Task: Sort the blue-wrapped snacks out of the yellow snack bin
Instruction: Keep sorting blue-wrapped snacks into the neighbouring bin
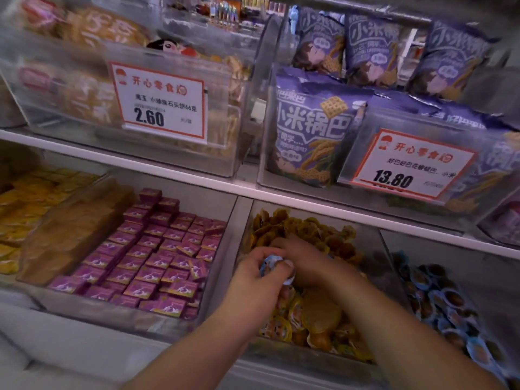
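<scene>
A: Where are the hands?

B: Both are over the clear plastic bin of yellow-wrapped round snacks [315, 311] on the lower shelf. The left hand [260, 280] has its fingers and thumb curled round a small bunch of blue-wrapped round snacks [272, 266], held just above the yellow pile.

A: And the other?

B: The right hand [306, 260] lies just beyond and beside the left one, touching it, palm down on the yellow snacks. Its fingers reach into the pile, but blur and the left hand hide the tips, so I cannot tell whether they pinch anything.

A: Anything blue elsewhere?

B: To the right of the right hand, past a clear divider, a neighbouring bin of blue-wrapped round snacks [447, 305] sits close by. A few more blue edges may show under the right wrist; too blurred to be sure.

A: And on the left?

B: Left of the left hand is a bin of small purple square boxes [157, 249]. Above both hands, on the upper shelf, stand purple snack bags [312, 128] behind a white price tag with red border reading 13.80 [408, 164], and further left another tag reading 2.60 [160, 102].
</scene>
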Available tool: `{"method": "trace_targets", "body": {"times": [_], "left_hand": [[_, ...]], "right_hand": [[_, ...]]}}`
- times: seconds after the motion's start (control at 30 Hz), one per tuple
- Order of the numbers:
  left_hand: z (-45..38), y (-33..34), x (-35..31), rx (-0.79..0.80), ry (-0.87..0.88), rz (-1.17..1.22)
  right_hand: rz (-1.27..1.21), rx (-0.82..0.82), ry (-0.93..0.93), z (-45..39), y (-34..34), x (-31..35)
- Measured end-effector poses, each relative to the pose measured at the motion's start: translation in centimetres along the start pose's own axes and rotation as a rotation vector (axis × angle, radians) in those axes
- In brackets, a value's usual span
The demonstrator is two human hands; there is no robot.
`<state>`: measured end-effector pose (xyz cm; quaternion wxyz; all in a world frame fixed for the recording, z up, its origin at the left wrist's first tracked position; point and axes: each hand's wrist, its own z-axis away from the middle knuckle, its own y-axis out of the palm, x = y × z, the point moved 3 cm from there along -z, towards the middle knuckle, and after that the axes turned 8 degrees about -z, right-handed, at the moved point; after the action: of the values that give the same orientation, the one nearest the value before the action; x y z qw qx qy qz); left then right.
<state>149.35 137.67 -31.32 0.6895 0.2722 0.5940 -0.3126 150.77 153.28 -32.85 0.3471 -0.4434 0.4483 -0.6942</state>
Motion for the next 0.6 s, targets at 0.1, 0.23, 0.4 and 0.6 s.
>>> {"method": "trace_targets", "body": {"times": [0.1,0.23,0.4,0.6], "left_hand": [[-0.2,0.1,0.2,-0.046,-0.001,0.009],[-0.2,0.1,0.5,-0.048,0.028,0.063],[-0.3,0.1,0.8,-0.039,0.137,-0.042],[2.1,2.8,-1.3,-0.084,0.690,-0.446]], "right_hand": [[-0.051,0.003,0.000,0.5,-0.1,0.3],[-0.230,-0.156,0.049,2.1,-1.1,1.1],[-0.667,-0.692,0.149,8.5,-4.1,0.2],[-1.978,-0.516,0.278,14.9,-1.3,2.3]]}}
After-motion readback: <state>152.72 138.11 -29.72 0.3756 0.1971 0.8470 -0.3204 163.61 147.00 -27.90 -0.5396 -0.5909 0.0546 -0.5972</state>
